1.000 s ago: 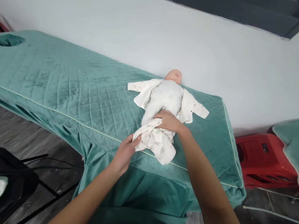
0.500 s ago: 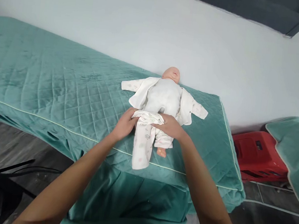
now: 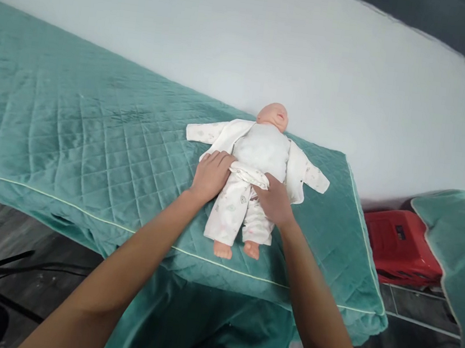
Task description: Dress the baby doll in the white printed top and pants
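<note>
A baby doll [image 3: 261, 149] lies on its back on the green quilted bed, head toward the wall. An unfastened white jacket [image 3: 231, 134] covers its arms and spreads open at both sides. White patterned pants [image 3: 231, 205] cover both legs, with the bare feet showing below the cuffs. Their waistband is bunched across the doll's hips. My left hand [image 3: 212, 176] grips the waistband at its left end, the fingertips partly hidden by the cloth and body. My right hand [image 3: 275, 200] is closed on the waistband's right end, thumb on the fabric.
The green quilted bed [image 3: 112, 148] runs along a white wall [image 3: 199, 29]. At the right, a red plastic case [image 3: 401, 248] stands low beside another green cover [image 3: 453, 240]. Dark metal legs and cables [image 3: 4, 270] are on the floor at lower left.
Both hands have moved up toward the doll's waist, drawing the pants up. The left pant leg, which hung past the foot, now sits on the leg with the foot showing. The view has shifted slightly.
</note>
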A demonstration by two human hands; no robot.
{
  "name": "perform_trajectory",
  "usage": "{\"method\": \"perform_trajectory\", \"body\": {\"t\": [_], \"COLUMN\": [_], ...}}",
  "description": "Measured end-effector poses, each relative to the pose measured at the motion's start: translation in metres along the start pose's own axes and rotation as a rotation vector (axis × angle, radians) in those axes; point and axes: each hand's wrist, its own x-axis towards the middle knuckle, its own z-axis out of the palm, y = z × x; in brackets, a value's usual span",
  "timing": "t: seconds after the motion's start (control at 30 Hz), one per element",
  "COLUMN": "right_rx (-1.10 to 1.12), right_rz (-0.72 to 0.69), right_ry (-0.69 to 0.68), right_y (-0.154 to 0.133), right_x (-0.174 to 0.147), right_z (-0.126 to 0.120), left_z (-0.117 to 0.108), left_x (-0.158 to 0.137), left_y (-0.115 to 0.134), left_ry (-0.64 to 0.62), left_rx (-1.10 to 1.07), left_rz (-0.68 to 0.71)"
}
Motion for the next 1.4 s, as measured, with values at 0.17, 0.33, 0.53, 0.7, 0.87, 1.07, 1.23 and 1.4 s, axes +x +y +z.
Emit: {"method": "perform_trajectory", "body": {"t": [0.17, 0.33, 0.53, 0.7, 0.87, 1.07, 1.23, 1.4], "right_rx": [0.114, 0.352, 0.368, 0.202, 0.137, 0.112, 0.162, 0.226], "right_rz": [0.006, 0.038, 0.05, -0.14, -0.254, -0.323, -0.376, -0.283], "right_ry": [-0.156, -0.189, -0.015, 0.008, -0.147, -0.166, 0.14, 0.283], "right_y": [-0.008, 0.006, 0.023, 0.025, 0.034, 0.042, 0.036, 0.034], "right_x": [-0.007, -0.014, -0.032, -0.047, -0.044, -0.038, -0.045, -0.033], "right_z": [-0.02, -0.048, -0.041, -0.043, -0.056, -0.054, -0.031, -0.026], "left_z": [-0.002, -0.006, -0.012, -0.016, -0.041, -0.063, -0.063, -0.06], "left_x": [-0.012, -0.013, -0.015, -0.02, -0.02, -0.009, 0.002, 0.017], "left_y": [-0.005, -0.004, 0.004, 0.007, 0.007, 0.011, 0.029, 0.039], "left_ry": [0.029, 0.036, -0.007, -0.031, -0.313, -0.406, -0.416, -0.495], "left_rx": [-0.316, -0.498, -0.583, -0.641, -0.769, -0.711, -0.598, -0.612], "left_rz": [0.036, 0.031, 0.014, 0.019, 0.027, 0.036, 0.128, 0.052]}}
